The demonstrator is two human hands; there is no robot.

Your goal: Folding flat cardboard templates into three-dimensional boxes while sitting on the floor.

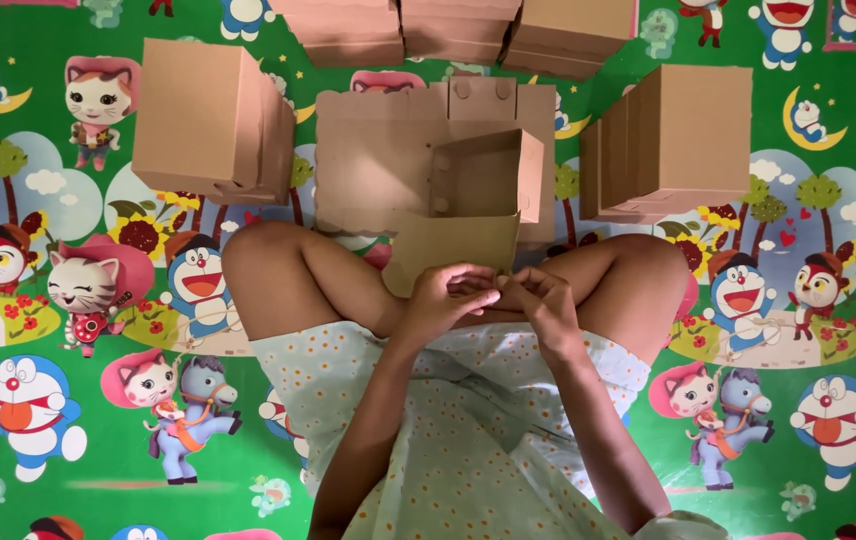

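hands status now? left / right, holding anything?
Left hand: fingers curled on the near edge of the half-folded cardboard box.
Right hand: curled at the same edge; grip cannot be told.

A half-folded carton (473, 200) is set before the crossed legs (288, 275), flanked by box stacks (210, 120) (673, 140); more, seemingly, are ranged behind.

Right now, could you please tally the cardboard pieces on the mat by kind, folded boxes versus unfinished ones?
Folded cardboard boxes: 5, one left, one right, three along the top edge
Part-folded cardboard piece: 1
Total: 6
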